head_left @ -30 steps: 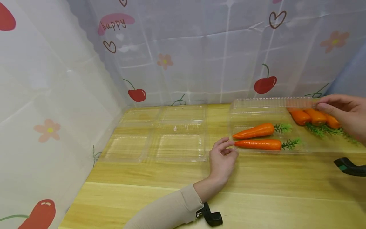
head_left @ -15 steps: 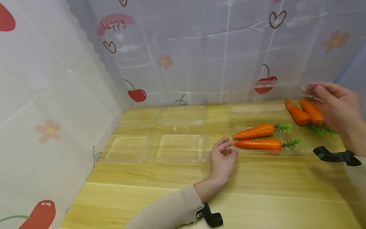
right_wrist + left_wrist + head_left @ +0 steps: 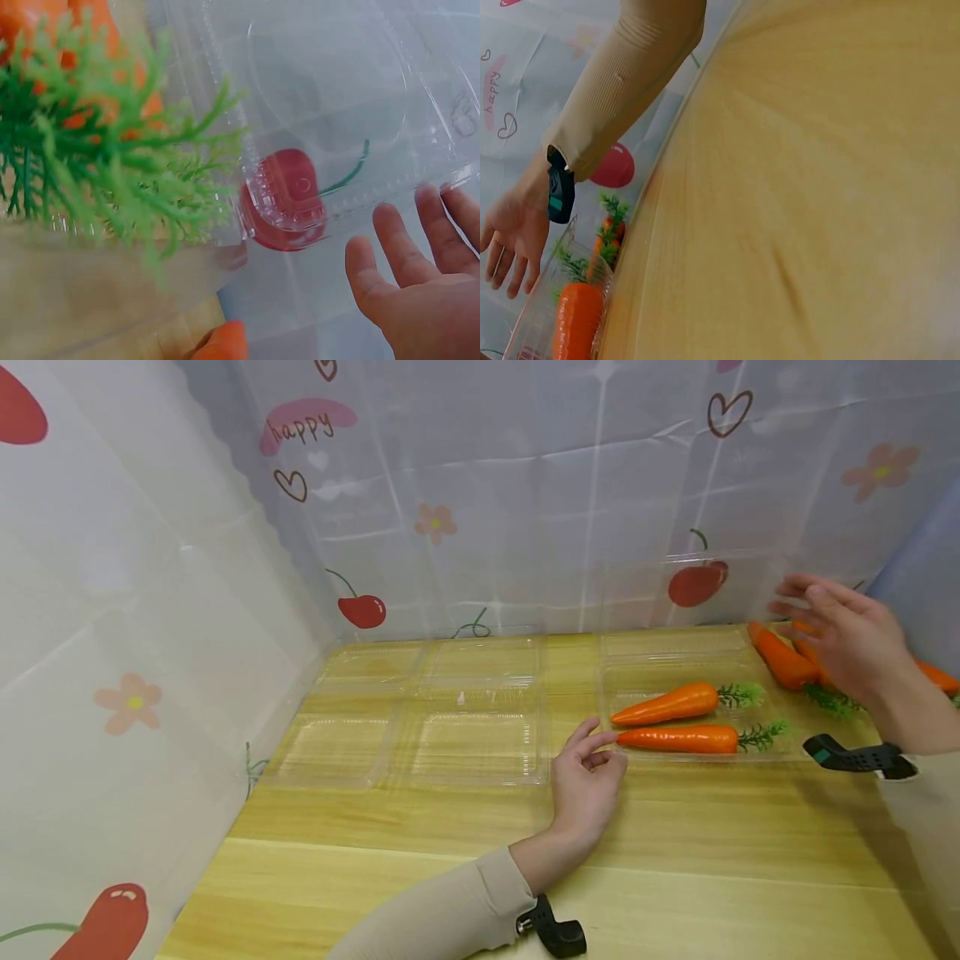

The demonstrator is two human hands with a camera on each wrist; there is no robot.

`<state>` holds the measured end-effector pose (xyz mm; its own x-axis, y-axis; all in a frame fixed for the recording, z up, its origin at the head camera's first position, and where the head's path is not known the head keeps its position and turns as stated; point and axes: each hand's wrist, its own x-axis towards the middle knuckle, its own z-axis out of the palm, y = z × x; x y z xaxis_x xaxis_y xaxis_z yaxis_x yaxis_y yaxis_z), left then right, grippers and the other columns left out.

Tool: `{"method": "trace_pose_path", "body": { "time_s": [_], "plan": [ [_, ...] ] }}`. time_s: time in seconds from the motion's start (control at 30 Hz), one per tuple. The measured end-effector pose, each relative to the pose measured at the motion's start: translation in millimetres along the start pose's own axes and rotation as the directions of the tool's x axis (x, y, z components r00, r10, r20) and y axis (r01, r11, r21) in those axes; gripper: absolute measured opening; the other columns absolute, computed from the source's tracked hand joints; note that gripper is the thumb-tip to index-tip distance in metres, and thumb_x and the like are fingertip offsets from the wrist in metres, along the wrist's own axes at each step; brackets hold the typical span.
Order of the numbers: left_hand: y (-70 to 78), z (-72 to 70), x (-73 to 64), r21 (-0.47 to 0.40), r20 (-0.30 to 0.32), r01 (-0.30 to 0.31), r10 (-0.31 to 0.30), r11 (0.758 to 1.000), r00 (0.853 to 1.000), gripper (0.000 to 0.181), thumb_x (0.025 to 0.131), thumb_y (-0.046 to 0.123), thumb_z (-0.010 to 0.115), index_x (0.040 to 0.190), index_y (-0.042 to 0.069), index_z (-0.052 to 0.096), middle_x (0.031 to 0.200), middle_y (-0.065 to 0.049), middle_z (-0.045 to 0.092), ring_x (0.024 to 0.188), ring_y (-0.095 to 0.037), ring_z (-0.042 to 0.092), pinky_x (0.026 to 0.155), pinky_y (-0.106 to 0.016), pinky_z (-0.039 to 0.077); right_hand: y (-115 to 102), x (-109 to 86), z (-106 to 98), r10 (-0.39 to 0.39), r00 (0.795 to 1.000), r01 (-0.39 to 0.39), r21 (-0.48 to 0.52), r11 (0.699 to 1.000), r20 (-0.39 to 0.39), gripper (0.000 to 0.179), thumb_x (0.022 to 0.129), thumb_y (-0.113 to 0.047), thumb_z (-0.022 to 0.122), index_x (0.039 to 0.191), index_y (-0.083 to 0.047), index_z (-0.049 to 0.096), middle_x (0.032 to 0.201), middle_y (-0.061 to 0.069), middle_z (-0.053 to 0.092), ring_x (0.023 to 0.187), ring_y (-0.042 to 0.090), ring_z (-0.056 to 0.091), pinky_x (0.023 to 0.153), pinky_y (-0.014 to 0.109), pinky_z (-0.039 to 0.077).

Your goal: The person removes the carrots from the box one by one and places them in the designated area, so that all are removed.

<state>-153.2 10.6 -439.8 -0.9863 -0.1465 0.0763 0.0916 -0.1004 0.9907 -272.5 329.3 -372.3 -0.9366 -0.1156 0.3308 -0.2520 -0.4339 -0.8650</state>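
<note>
A clear plastic box [image 3: 622, 673] lies with its hinged lid [image 3: 637, 581] tipped up against the back curtain. Two orange carrots with green tops, an upper carrot [image 3: 667, 704] and a lower carrot [image 3: 678, 739], rest in its base. My left hand [image 3: 587, 785] is at the box's front left corner, thumb and index finger pinching the rim beside the lower carrot's tip. Near the lid's right edge, my right hand [image 3: 847, 631] has its fingers spread and holds nothing. The right wrist view shows these fingers [image 3: 401, 247] straight beside the lid's edge [image 3: 352, 202].
Right of the box lie several more carrots [image 3: 783, 658], partly hidden behind my right hand and forearm. To the left, two more clear plastic boxes [image 3: 536, 739] lie opened flat on the wooden table [image 3: 420, 877]. A printed curtain [image 3: 510, 510] closes off the back.
The lid has swung up and back from low over the box toward the curtain. My right hand has moved up and left with it, then let go. My left hand stays at the corner.
</note>
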Motion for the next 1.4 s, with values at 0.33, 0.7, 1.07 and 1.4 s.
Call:
{"method": "trace_pose_path", "body": {
  "time_s": [0.33,0.7,1.07,1.4],
  "plan": [
    [-0.8,0.9,1.2,-0.009,0.002,0.022,-0.022,1.0,1.0,0.025,0.082,-0.006,0.073,0.106,-0.001,0.078,0.145,-0.009,0.061,0.086,-0.013,0.07,0.07,-0.01,0.053,6.6,14.2,-16.5,0.21,0.977,-0.201,-0.139,0.97,0.049,0.037,0.112,-0.022,0.038,0.145,-0.025,0.054,0.129,-0.016,0.065,0.114,0.0,0.063,0.092,0.018,0.048],
    [-1.5,1.8,3.0,-0.036,0.02,0.026,-0.025,0.999,0.999,0.025,0.084,-0.007,0.072,0.108,-0.003,0.077,0.145,-0.01,0.06,0.088,-0.013,0.07,0.071,-0.01,0.054,6.3,24.1,-24.2,0.484,0.874,-0.386,-0.666,0.638,-0.043,0.07,0.109,-0.05,0.03,0.163,-0.038,-0.012,0.175,0.002,-0.007,0.107,-0.018,0.05,0.103,0.018,0.043],
    [-3.3,0.0,2.4,-0.031,0.024,0.026,-0.025,0.999,0.999,0.023,0.085,-0.006,0.074,0.108,-0.002,0.077,0.146,-0.009,0.06,0.088,-0.01,0.069,0.075,-0.012,0.056,9.4,23.8,-26.2,0.607,0.792,-0.439,-0.75,0.494,-0.064,0.082,0.109,-0.054,0.034,0.165,-0.009,-0.005,0.167,0.012,0.027,0.1,-0.02,0.056,0.088,0.013,0.054],
    [-3.4,0.1,1.1,-0.033,0.029,0.017,-0.016,0.999,0.999,0.025,0.084,-0.007,0.074,0.108,-0.003,0.076,0.145,-0.01,0.06,0.089,-0.015,0.07,0.074,-0.012,0.056,1.2,15.1,-17.4,0.63,0.775,-0.394,-0.823,0.409,-0.058,0.08,0.11,-0.054,0.031,0.165,-0.008,-0.005,0.168,0.028,0.018,0.123,0.009,0.063,0.098,0.033,0.058]
  ]
}}
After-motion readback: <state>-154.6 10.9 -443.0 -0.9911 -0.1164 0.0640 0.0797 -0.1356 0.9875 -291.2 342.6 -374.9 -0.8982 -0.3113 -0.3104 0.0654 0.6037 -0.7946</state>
